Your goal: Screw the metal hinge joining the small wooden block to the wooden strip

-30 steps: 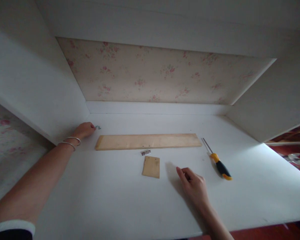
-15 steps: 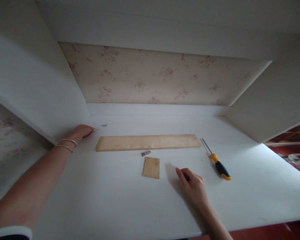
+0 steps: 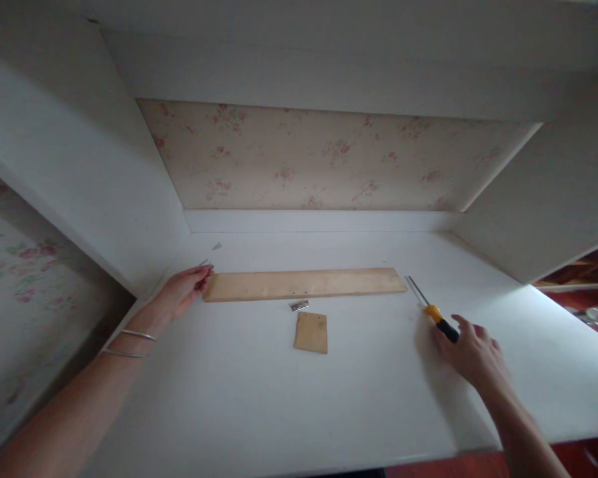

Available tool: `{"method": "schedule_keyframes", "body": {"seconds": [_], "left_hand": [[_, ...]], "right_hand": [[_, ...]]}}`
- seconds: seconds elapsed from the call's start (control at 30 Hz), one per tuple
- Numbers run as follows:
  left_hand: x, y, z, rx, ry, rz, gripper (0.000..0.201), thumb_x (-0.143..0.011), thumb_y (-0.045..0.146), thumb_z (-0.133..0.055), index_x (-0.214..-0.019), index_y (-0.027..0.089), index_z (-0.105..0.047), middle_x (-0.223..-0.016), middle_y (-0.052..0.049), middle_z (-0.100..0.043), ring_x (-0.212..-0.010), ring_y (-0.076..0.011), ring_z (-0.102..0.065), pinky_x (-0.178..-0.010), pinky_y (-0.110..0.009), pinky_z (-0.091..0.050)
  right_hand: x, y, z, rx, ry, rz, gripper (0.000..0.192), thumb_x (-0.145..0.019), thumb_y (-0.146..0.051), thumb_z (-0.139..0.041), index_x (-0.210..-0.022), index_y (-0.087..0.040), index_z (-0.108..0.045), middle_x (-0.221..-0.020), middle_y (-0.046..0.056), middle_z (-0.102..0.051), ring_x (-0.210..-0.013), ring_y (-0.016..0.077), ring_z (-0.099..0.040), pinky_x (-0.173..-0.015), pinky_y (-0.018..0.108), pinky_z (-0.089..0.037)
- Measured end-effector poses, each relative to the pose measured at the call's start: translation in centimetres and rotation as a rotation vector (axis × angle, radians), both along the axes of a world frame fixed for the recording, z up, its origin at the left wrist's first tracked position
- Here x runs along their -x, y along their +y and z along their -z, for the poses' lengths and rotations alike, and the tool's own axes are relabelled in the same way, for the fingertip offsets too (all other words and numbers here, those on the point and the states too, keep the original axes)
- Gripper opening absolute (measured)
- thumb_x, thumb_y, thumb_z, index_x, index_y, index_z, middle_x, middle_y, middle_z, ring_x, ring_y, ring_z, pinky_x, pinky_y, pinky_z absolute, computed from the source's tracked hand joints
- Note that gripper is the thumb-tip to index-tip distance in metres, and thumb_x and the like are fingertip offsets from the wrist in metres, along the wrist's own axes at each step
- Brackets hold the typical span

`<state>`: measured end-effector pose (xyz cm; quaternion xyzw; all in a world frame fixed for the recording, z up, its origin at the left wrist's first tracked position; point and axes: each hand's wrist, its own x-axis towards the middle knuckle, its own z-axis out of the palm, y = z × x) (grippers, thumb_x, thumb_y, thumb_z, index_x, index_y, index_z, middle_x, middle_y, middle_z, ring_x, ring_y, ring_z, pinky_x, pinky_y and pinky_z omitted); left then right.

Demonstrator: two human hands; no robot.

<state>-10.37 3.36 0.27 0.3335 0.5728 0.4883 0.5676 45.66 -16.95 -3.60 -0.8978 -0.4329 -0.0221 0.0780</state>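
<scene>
My left hand (image 3: 185, 289) is at the left end of a long, pale wooden board (image 3: 306, 284). Its fingertips are pinched on what looks like a small screw, though the fingers hide part of it. A few more thin metal pieces (image 3: 217, 246) lie just behind. My right hand (image 3: 471, 345) is over the handle of a yellow-and-black screwdriver (image 3: 433, 314), thumb and fingers apart on either side of it; the handle's end is hidden under the palm. Between the hands, a small metal hinge (image 3: 299, 305) lies in front of the board, close to a small wooden piece (image 3: 311, 333) with two holes.
Everything lies on a white tabletop (image 3: 259, 398) enclosed by white side panels, with a low ledge (image 3: 323, 220) and floral wallpaper (image 3: 299, 159) behind. A white panel (image 3: 329, 73) overhangs the back. Reddish floor shows past the front edge.
My right hand has moved right, from beside the small wooden piece to the screwdriver handle, and its fingers have spread. My left hand has come nearer the board's left end. The view has shifted slightly.
</scene>
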Motion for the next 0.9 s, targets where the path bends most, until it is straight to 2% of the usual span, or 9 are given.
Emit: {"method": "schedule_keyframes", "body": {"seconds": [0.1,0.2,0.27,0.37,0.43,0.57,0.63,0.73,0.9], "left_hand": [[-2.7,-2.3,-0.8,-0.031,-0.148,0.1,0.01,-0.077,0.005,-0.059,-0.078,0.01,-0.066,-0.074,-0.004,-0.062,-0.053,-0.0037,-0.05,-0.047,-0.012,-0.043],[-5.0,-4.0,-1.3,-0.061,-0.245,0.158,0.009,-0.078,0.005,-0.06,-0.078,0.011,-0.066,-0.079,-0.005,-0.064,-0.056,-0.0041,-0.052,-0.049,-0.012,-0.045],[-6.3,-4.9,-1.4,-0.067,-0.303,0.201,0.007,-0.079,0.007,-0.06,-0.079,0.011,-0.065,-0.083,-0.007,-0.065,-0.057,-0.0046,-0.053,-0.05,-0.013,-0.046],[-7.9,-6.4,-1.2,-0.078,-0.384,0.274,0.002,-0.079,0.011,-0.062,-0.079,0.013,-0.063,-0.089,-0.008,-0.066,-0.06,-0.0053,-0.054,-0.053,-0.014,-0.046],[-9.0,-7.3,-1.1,-0.085,-0.453,0.308,0.002,-0.079,0.013,-0.064,-0.08,0.014,-0.062,-0.089,-0.007,-0.066,-0.061,-0.0054,-0.054,-0.053,-0.015,-0.045],[-11.5,-8.5,-0.9,-0.091,-0.602,0.333,0.007,-0.078,0.019,-0.067,-0.084,0.016,-0.062,-0.087,-0.003,-0.061,-0.062,-0.0046,-0.052,-0.052,-0.015,-0.042],[-12.7,-8.7,-0.6,-0.09,-0.665,0.334,0.008,-0.078,0.019,-0.068,-0.083,0.016,-0.063,-0.084,0.0,-0.058,-0.062,-0.0035,-0.05,-0.052,-0.015,-0.041],[-14.0,-8.8,0.3,-0.085,-0.732,0.328,0.008,-0.077,0.019,-0.069,-0.081,0.015,-0.063,-0.081,0.001,-0.055,-0.061,-0.0028,-0.048,-0.053,-0.015,-0.04],[-14.0,-8.8,2.1,-0.064,-0.783,0.26,0.011,-0.075,0.017,-0.071,-0.083,0.015,-0.063,-0.082,0.001,-0.058,-0.057,-0.0019,-0.047,-0.053,-0.015,-0.041]], "right_hand": [[-0.1,0.5,0.8,0.089,0.067,-0.012,0.065,-0.083,-0.06,-0.031,-0.128,-0.017,-0.049,-0.117,0.018,-0.054,-0.099,0.0335,-0.056,-0.085,0.043,-0.041],[0.6,0.8,0.6,0.077,0.118,0.005,0.063,-0.085,-0.059,-0.026,-0.122,-0.015,-0.054,-0.116,0.019,-0.054,-0.094,0.0316,-0.058,-0.078,0.042,-0.043],[1.3,0.7,0.2,0.015,0.128,0.046,0.064,-0.085,-0.059,-0.025,-0.12,-0.014,-0.054,-0.115,0.02,-0.054,-0.094,0.0323,-0.058,-0.076,0.043,-0.043],[2.8,0.0,-0.4,-0.207,0.18,0.099,0.063,-0.082,-0.061,-0.031,-0.118,-0.015,-0.055,-0.109,0.017,-0.057,-0.091,0.0312,-0.057,-0.075,0.042,-0.042],[4.7,-0.6,-0.8,-0.391,0.375,0.058,0.059,-0.079,-0.061,-0.042,-0.113,-0.015,-0.057,-0.093,0.013,-0.06,-0.081,0.0263,-0.057,-0.071,0.038,-0.043],[10.7,-1.5,-1.7,-0.623,1.14,-0.144,0.037,-0.079,-0.051,-0.054,-0.092,-0.016,-0.058,-0.066,0.002,-0.054,-0.057,0.0143,-0.048,-0.054,0.028,-0.039],[13.9,-1.4,-2.1,-0.589,1.33,-0.235,0.03,-0.081,-0.046,-0.055,-0.086,-0.016,-0.058,-0.064,0.0,-0.05,-0.051,0.0099,-0.041,-0.045,0.024,-0.031],[17.3,-0.5,-2.7,-0.458,1.432,-0.381,0.028,-0.083,-0.044,-0.056,-0.087,-0.016,-0.06,-0.063,-0.002,-0.049,-0.048,0.0075,-0.037,-0.043,0.023,-0.026],[19.1,2.7,-3.4,-0.292,1.433,-0.618,0.03,-0.081,-0.04,-0.061,-0.099,-0.016,-0.061,-0.059,-0.004,-0.047,-0.049,0.0078,-0.041,-0.046,0.023,-0.03]]}}
